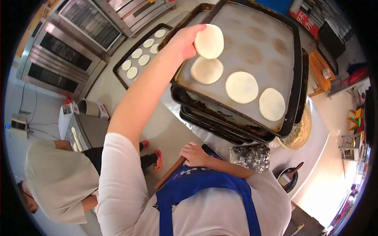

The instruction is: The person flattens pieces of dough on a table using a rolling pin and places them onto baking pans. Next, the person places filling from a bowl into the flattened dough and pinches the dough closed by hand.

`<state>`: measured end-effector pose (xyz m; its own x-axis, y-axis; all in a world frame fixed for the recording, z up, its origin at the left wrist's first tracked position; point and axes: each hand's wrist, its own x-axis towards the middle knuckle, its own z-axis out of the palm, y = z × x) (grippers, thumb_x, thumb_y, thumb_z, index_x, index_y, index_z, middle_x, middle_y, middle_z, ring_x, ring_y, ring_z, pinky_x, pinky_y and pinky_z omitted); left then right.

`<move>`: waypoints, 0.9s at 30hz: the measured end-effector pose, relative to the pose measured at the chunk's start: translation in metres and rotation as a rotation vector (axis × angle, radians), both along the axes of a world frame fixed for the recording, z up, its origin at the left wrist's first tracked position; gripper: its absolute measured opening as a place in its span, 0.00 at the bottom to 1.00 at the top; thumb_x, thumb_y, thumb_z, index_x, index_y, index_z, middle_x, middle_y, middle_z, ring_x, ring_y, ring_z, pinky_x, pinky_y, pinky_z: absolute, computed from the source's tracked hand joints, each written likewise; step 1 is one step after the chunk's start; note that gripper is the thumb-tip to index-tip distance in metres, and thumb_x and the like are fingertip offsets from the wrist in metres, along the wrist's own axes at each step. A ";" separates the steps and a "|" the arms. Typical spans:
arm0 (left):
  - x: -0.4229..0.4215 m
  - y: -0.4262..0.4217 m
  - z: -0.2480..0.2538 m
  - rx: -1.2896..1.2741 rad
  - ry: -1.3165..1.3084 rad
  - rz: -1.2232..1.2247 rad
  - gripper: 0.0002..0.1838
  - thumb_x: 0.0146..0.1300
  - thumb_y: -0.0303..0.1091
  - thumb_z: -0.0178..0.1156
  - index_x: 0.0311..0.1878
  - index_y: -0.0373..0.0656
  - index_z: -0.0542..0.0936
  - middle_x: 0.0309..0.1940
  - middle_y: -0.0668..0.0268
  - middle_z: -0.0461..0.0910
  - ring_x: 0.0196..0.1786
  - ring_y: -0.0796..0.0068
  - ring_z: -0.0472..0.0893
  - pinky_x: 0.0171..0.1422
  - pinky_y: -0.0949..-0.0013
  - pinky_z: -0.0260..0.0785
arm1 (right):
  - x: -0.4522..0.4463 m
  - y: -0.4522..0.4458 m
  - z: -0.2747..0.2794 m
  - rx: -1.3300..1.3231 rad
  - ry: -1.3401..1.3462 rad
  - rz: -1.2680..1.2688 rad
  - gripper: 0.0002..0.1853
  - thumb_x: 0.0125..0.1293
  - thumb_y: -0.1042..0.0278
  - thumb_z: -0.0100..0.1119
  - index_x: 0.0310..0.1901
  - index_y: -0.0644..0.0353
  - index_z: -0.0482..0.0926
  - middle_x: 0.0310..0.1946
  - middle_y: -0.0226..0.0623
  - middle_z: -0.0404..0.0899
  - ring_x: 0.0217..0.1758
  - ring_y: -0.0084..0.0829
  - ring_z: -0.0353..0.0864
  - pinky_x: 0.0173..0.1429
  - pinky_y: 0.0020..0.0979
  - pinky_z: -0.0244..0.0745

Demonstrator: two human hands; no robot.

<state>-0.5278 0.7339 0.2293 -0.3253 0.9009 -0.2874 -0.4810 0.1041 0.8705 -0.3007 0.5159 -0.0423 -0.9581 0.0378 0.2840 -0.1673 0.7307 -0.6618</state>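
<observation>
My left hand (188,41) reaches out over the top baking tray (275,59) and grips a flat round dough disc (209,41) by its edge. Just under it, another dough disc (206,70) lies on the tray, partly overlapped in view by the held one. Two more pale discs, one dough round (241,87) and a second dough round (272,104), lie along the tray's near side. Close to my blue apron, my right hand (193,154) is wrapped around a wooden rolling pin (170,173).
Several dark trays (220,114) are stacked beneath. Another tray (118,70) with small dough rounds lies to the left. A bowl of filling (301,131), a patterned packet (250,157) and a pot with a brush (287,179) are at right. A co-worker (63,173) stands at left, near ovens (59,55).
</observation>
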 end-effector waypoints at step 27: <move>0.091 -0.572 -0.161 -0.698 1.751 -0.050 0.29 0.55 0.46 0.69 0.57 0.41 0.75 0.57 0.57 0.78 0.64 0.58 0.74 0.69 0.54 0.65 | -0.077 -0.115 -0.007 0.145 -0.016 0.679 0.11 0.45 0.70 0.63 0.35 0.52 0.81 0.33 0.35 0.81 0.43 0.38 0.79 0.53 0.41 0.68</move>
<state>-0.4367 0.1615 0.0687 -0.5980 0.8011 0.0256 0.7982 0.5923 0.1097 -0.3775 0.4008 -0.0492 -0.7602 -0.6089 0.2265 -0.6098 0.5486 -0.5720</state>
